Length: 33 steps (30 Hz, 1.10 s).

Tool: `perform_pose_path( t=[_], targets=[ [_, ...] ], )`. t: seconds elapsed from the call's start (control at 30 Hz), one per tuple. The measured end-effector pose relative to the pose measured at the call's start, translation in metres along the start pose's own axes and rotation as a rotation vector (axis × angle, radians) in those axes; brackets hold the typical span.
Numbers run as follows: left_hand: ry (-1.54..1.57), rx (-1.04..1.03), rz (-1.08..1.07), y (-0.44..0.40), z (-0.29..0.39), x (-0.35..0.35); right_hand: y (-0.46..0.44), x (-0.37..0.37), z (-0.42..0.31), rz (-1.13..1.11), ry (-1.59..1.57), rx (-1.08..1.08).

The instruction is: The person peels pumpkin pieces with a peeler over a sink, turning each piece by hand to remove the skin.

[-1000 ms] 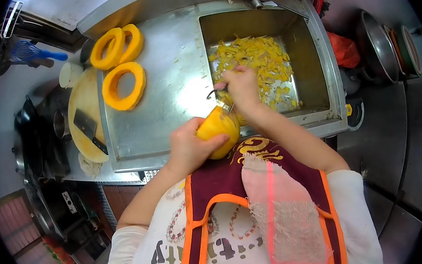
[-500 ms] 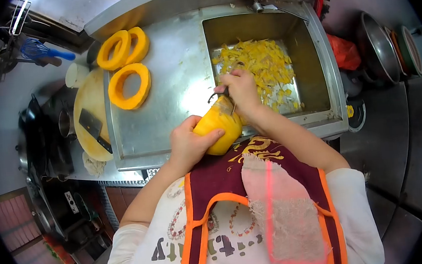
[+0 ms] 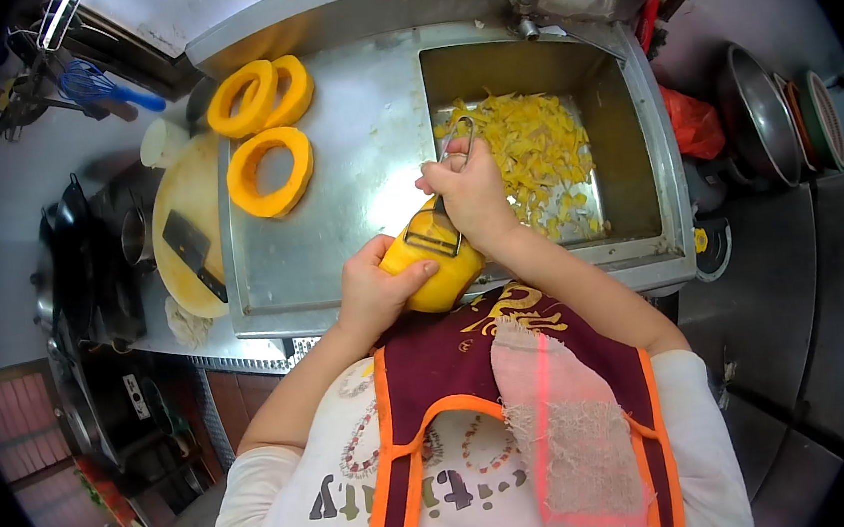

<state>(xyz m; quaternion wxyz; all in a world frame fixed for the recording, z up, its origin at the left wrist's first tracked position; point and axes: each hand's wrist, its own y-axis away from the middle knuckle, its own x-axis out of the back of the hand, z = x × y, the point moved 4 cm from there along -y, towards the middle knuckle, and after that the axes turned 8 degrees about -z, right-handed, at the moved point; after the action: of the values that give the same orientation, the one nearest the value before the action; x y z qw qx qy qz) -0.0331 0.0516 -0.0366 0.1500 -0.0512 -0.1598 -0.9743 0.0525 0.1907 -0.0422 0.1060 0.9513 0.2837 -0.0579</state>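
Observation:
A yellow-orange pumpkin piece (image 3: 436, 280) is tilted against my apron, gripped by my left hand (image 3: 379, 285) with the thumb over its near side. My right hand (image 3: 476, 196) is closed round the handle of a Y-shaped peeler (image 3: 434, 230), whose metal loop end sticks out above the fist. The peeler's blade frame lies against the top of the pumpkin. Beyond my right hand, yellow peelings (image 3: 532, 148) are heaped in the steel sink (image 3: 623, 146). Several peeled pumpkin rings (image 3: 272, 173) lie at the far left of the steel counter (image 3: 358, 159).
Left of the counter, a cleaver (image 3: 190, 249) rests on a round cutting board (image 3: 170, 195), with a cloth (image 3: 187, 326) below it. A faucet (image 3: 528, 25) hangs over the sink's far edge. Metal bowls (image 3: 761, 118) and a red bag (image 3: 693, 122) are at the right.
The peeler has swung into view, its frame now across the pumpkin's top and its handle pointing away from me. My right hand has shifted slightly. My left hand keeps its hold.

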Motion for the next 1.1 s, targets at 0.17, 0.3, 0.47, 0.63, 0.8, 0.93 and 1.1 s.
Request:
perform_pose_path(
  t=[0.17,0.3,0.47,0.63,0.8,0.93,1.1],
  targets=[
    [-0.047,-0.013,-0.004,0.003,0.006,-0.009,-0.011,0.024,0.023,0.065,-0.139,-0.103],
    [-0.048,-0.006,-0.022,0.010,-0.019,0.004,-0.031,0.133,0.131,0.289,0.550,-0.095],
    [0.406,-0.045,0.035,0.006,-0.036,0.018,-0.015,0.114,0.099,0.302,-0.375,-0.501],
    [0.777,0.109,0.066,-0.015,-0.035,0.007,-0.011,0.018,0.025,0.084,-0.300,-0.199],
    [0.689,0.262,0.095,-0.040,-0.059,0.015,-0.015,0.008,0.042,0.177,-0.318,-0.231],
    [-0.347,-0.090,0.205,-0.042,-0.040,0.020,-0.014,0.012,0.050,0.272,-0.396,-0.234],
    [-0.621,-0.211,0.019,-0.047,-0.005,0.001,-0.025,0.028,0.049,0.352,-0.395,-0.211]
  ],
)
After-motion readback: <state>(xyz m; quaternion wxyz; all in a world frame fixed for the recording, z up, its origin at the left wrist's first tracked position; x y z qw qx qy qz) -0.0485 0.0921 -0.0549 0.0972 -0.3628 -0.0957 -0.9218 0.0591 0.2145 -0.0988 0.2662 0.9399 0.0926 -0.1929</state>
